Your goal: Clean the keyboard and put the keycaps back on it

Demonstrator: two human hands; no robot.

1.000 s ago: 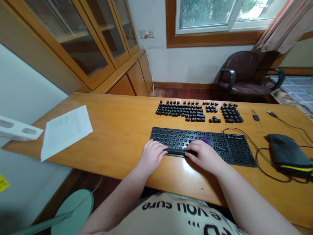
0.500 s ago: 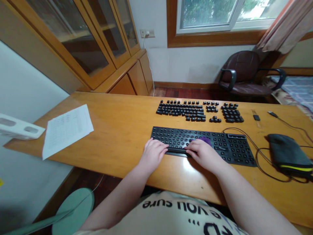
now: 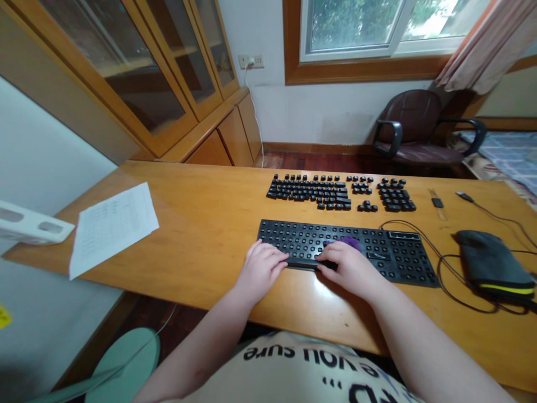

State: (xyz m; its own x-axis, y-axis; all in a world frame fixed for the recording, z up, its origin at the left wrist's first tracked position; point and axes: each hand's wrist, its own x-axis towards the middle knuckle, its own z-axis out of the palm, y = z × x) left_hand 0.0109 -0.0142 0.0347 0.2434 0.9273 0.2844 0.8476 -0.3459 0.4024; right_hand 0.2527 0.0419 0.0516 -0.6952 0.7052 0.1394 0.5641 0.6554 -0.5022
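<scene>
A black keyboard (image 3: pixel 306 234), its keycaps off over most of its face, lies on the desk in front of me. Along its near edge runs a long black space bar (image 3: pixel 302 262). My left hand (image 3: pixel 262 266) has its fingers closed at the left end of the bar. At the right end, my right hand (image 3: pixel 346 263) pinches it between thumb and fingers. Both hands rest low against the keyboard, and their fingers partly hide the bar's ends. A fuzzy purple piece (image 3: pixel 351 242) shows behind my right hand, mostly covered by it.
Loose black keycaps (image 3: pixel 310 188) stand in rows behind the keyboard. To the right are a dark grey pouch (image 3: pixel 493 266), a cable (image 3: pixel 444 263) and a small black piece (image 3: pixel 437 202). Paper sheets (image 3: pixel 115 229) lie at the left, beside a white slotted object (image 3: pixel 36 222).
My hands stay at the two ends of the space bar, with the right fingers shifted slightly. The whole view has moved a little; the objects on the desk keep their places.
</scene>
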